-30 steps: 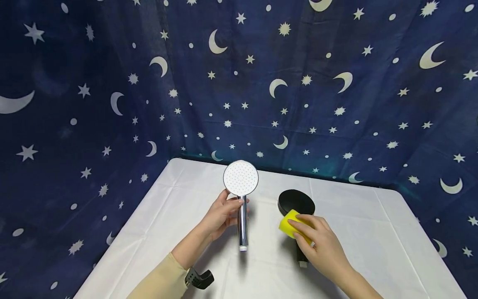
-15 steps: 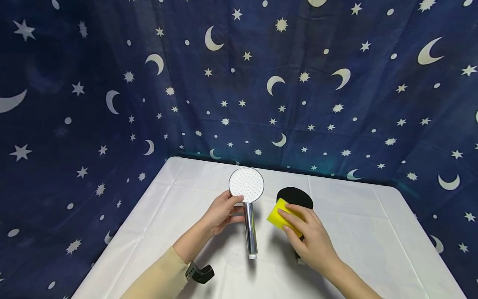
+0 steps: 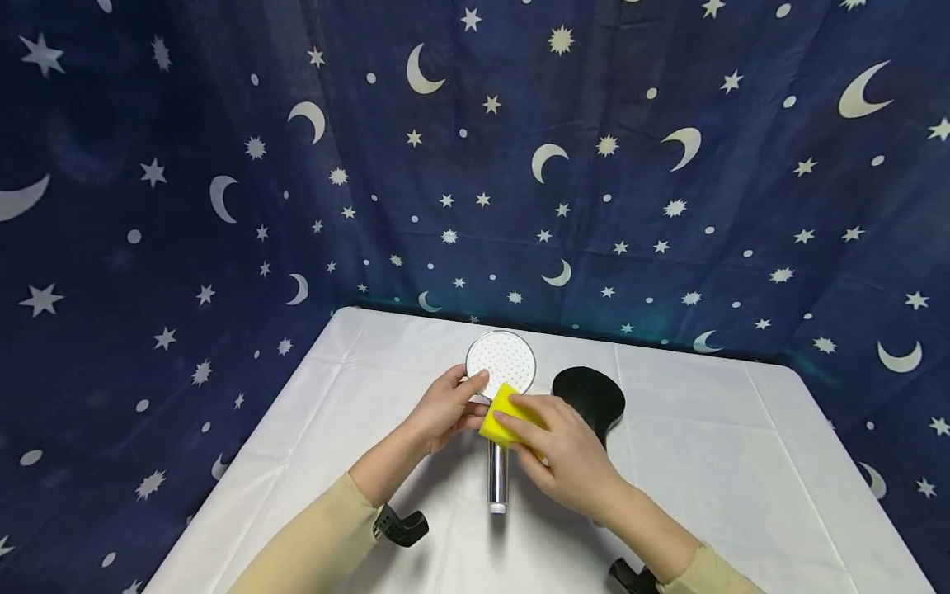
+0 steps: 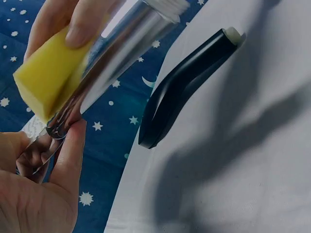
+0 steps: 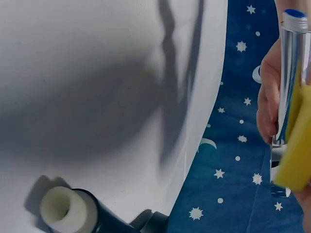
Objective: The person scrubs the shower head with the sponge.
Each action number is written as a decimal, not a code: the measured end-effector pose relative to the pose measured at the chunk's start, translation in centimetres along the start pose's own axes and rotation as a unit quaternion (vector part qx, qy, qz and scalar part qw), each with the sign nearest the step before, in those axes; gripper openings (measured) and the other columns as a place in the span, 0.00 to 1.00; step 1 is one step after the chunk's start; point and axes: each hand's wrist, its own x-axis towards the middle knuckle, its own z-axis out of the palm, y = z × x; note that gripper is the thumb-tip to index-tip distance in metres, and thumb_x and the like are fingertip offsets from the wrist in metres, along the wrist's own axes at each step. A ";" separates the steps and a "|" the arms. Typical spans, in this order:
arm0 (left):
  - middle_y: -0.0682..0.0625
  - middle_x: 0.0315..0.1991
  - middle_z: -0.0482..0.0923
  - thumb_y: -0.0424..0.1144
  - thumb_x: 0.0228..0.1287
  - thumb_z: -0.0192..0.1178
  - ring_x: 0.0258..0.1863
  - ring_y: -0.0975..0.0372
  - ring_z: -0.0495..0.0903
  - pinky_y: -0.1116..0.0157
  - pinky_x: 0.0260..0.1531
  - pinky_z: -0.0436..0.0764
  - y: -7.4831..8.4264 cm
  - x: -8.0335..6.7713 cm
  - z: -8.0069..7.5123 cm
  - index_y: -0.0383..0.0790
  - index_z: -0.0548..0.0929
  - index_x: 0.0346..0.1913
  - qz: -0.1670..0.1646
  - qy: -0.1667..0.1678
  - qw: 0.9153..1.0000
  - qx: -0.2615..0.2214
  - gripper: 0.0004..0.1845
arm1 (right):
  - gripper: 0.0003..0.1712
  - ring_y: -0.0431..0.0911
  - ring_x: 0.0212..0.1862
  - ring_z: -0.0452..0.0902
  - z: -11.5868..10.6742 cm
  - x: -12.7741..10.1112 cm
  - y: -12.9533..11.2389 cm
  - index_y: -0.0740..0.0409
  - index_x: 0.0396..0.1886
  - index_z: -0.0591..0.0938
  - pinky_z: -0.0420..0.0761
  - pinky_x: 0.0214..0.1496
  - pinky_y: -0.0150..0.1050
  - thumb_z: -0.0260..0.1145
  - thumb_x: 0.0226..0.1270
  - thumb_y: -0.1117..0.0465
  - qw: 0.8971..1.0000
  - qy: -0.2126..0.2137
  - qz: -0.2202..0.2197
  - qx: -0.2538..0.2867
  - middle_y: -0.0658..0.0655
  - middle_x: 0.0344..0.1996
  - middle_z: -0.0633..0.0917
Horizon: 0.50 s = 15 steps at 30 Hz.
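Observation:
My left hand point(image 3: 445, 408) grips the neck of a chrome shower head point(image 3: 500, 363), holding it above the table with its white spray face toward me and its handle point(image 3: 497, 478) pointing down. My right hand point(image 3: 552, 450) holds a yellow sponge point(image 3: 505, 406) pressed against the neck just below the face. In the left wrist view the sponge point(image 4: 46, 80) lies on the chrome handle point(image 4: 121, 53). In the right wrist view the sponge point(image 5: 296, 145) touches the handle point(image 5: 290, 63). A black shower head point(image 3: 590, 396) lies on the white table point(image 3: 742, 462), right of my hands.
Dark blue cloth with moons and stars point(image 3: 594, 165) hangs behind and to both sides of the table. The black shower head point(image 4: 180, 92) lies with its open threaded end point(image 5: 60, 208) toward me. Black wrist-camera mounts point(image 3: 401, 528) sit on my sleeves.
My right hand lifted the sponge off the black shower head and carried it left onto the chrome one. My left hand shifted the chrome shower head slightly right.

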 end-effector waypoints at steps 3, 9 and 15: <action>0.41 0.50 0.77 0.55 0.74 0.61 0.41 0.57 0.85 0.60 0.41 0.88 0.1 0.2 0.0 0.37 0.72 0.63 0.005 0.005 1.000 0.005 0.28 | 0.28 0.48 0.60 0.75 -0.3 -0.9 -0.2 0.40 0.65 0.83 0.81 0.58 0.49 0.68 0.64 0.61 0.999 -0.016 -0.023 0.023 0.52 0.64 0.79; 0.41 0.50 0.79 0.53 0.75 0.60 0.44 0.56 0.84 0.59 0.41 0.88 0.1 0.8 -0.2 0.36 0.74 0.64 0.010 0.019 1.000 -0.004 0.26 | 0.29 0.44 0.60 0.75 -0.9 -2.7 -1.4 0.38 0.65 0.82 0.80 0.59 0.41 0.71 0.63 0.59 0.991 -0.045 -0.107 0.067 0.49 0.62 0.79; 0.41 0.51 0.80 0.52 0.75 0.60 0.44 0.56 0.85 0.60 0.42 0.87 0.0 0.7 0.5 0.34 0.74 0.63 -0.012 -0.008 1.000 -0.005 0.27 | 0.23 0.50 0.58 0.76 -0.6 -1.5 0.4 0.42 0.62 0.84 0.78 0.59 0.48 0.66 0.69 0.59 0.986 0.009 -0.163 0.040 0.53 0.60 0.80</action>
